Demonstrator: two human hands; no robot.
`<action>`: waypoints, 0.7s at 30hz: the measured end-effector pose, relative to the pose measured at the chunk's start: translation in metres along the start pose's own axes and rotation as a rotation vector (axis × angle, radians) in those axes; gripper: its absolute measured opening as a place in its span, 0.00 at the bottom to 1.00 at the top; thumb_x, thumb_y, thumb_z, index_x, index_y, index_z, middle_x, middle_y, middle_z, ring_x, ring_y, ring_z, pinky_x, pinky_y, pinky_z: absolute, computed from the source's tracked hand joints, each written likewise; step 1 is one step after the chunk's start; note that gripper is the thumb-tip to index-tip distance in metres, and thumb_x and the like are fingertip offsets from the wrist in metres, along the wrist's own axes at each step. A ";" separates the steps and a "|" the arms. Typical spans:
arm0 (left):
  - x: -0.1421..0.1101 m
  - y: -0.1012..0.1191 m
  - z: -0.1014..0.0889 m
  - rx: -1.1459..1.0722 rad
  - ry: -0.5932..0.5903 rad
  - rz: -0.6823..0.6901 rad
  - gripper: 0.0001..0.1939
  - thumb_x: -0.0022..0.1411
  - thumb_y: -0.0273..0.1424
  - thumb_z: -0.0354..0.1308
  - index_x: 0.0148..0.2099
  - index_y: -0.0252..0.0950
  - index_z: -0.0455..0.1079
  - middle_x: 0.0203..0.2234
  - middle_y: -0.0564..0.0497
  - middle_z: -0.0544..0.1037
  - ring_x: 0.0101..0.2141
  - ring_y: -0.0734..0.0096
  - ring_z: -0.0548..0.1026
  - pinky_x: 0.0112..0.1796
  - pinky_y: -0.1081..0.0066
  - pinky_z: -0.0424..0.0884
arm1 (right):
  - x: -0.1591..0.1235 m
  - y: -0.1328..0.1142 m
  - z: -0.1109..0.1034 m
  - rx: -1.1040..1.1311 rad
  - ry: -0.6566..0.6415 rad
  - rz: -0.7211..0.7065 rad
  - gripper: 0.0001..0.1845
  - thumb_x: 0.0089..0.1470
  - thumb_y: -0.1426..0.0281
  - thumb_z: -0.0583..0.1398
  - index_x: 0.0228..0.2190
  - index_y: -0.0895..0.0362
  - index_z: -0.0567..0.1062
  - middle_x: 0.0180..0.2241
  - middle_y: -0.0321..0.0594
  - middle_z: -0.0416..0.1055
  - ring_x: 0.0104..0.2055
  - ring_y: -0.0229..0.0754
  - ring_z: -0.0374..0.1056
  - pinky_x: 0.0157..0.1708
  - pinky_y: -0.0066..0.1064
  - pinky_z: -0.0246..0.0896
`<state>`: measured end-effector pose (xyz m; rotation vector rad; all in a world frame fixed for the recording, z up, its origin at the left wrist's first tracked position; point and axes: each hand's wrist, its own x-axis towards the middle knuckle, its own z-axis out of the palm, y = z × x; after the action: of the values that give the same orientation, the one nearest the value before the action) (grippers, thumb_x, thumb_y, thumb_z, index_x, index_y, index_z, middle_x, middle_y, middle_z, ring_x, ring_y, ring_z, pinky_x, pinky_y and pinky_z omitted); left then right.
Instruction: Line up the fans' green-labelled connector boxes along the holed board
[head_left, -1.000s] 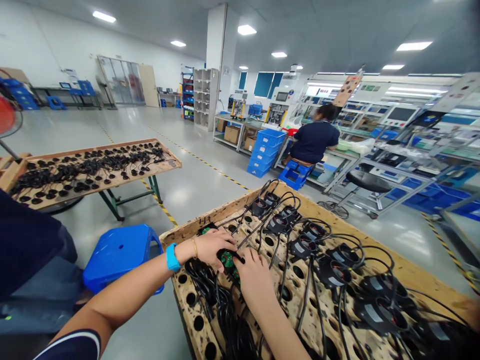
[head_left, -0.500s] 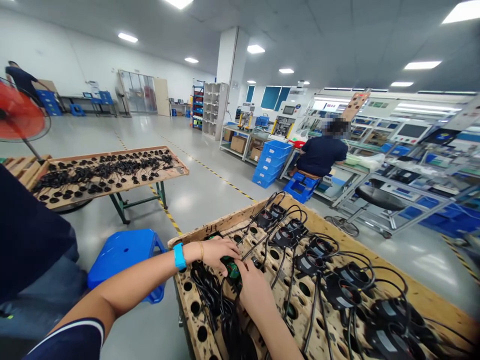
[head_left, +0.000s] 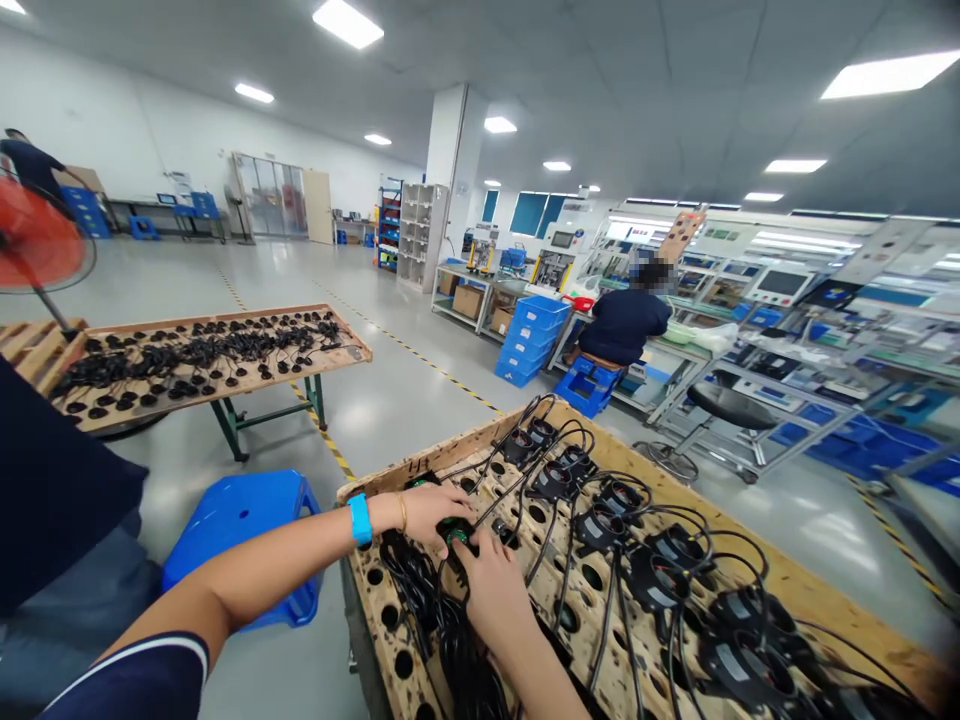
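Both my hands meet over a small green circuit board at the near left part of a wooden board with round holes. My left hand, with a blue band on its wrist, curls its fingers over the board's far side. From the near side, my right hand pinches the same board, and its fingertips are partly hidden. A bundle of black cables lies beside my right forearm. Right of my hands, black round housings with cables looped over them stand in rows.
A raised wooden rim edges the holed board. To the left stands a blue stool, with a person in dark clothes close by. A second table bears many black parts. Another person sits at a far bench.
The view has shifted slightly, and the scene sits a little lower and to the left. My hands remain on the circuit board, with the right fingers drawn slightly left over it.
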<state>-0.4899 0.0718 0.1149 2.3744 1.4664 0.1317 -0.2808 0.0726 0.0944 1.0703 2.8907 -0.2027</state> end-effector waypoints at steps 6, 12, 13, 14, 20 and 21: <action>0.000 -0.028 -0.022 0.152 -0.070 -0.016 0.45 0.49 0.31 0.71 0.68 0.38 0.61 0.64 0.39 0.68 0.63 0.44 0.67 0.62 0.50 0.64 | 0.024 0.001 -0.015 -0.008 0.111 0.079 0.38 0.53 0.84 0.49 0.62 0.49 0.66 0.54 0.51 0.66 0.57 0.56 0.64 0.53 0.45 0.64; 0.013 -0.037 -0.016 0.171 -0.071 0.005 0.32 0.51 0.37 0.72 0.58 0.44 0.71 0.57 0.46 0.75 0.53 0.51 0.76 0.53 0.59 0.71 | 0.046 -0.005 -0.012 -0.101 0.008 0.065 0.28 0.63 0.78 0.45 0.59 0.51 0.71 0.54 0.51 0.67 0.55 0.56 0.66 0.50 0.47 0.66; 0.015 -0.037 -0.015 0.163 -0.058 0.004 0.34 0.50 0.37 0.72 0.59 0.43 0.70 0.56 0.45 0.76 0.52 0.51 0.77 0.52 0.59 0.71 | 0.047 -0.005 -0.009 -0.139 0.015 0.047 0.28 0.64 0.78 0.45 0.59 0.53 0.71 0.55 0.52 0.67 0.56 0.57 0.66 0.50 0.48 0.66; 0.016 -0.037 -0.014 0.156 -0.052 0.005 0.35 0.50 0.36 0.73 0.60 0.41 0.69 0.55 0.45 0.76 0.52 0.50 0.77 0.52 0.58 0.72 | 0.048 -0.006 -0.007 -0.173 0.026 0.021 0.27 0.64 0.78 0.45 0.58 0.55 0.72 0.56 0.53 0.67 0.56 0.57 0.65 0.50 0.49 0.66; 0.016 -0.039 -0.017 0.247 -0.088 0.026 0.33 0.50 0.33 0.71 0.58 0.36 0.70 0.54 0.41 0.76 0.53 0.49 0.75 0.54 0.55 0.71 | 0.055 -0.026 -0.004 -0.229 0.019 -0.040 0.23 0.62 0.79 0.47 0.48 0.63 0.78 0.59 0.54 0.66 0.56 0.58 0.65 0.54 0.50 0.66; 0.013 -0.041 -0.017 0.273 -0.075 0.046 0.36 0.49 0.31 0.71 0.60 0.34 0.68 0.56 0.40 0.75 0.55 0.48 0.74 0.56 0.55 0.70 | 0.055 -0.028 -0.004 -0.230 0.012 -0.024 0.23 0.62 0.79 0.47 0.47 0.63 0.79 0.60 0.55 0.65 0.56 0.58 0.65 0.54 0.49 0.66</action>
<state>-0.5231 0.1045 0.1155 2.5954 1.4758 -0.1551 -0.3411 0.0876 0.0961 0.9995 2.8495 0.1325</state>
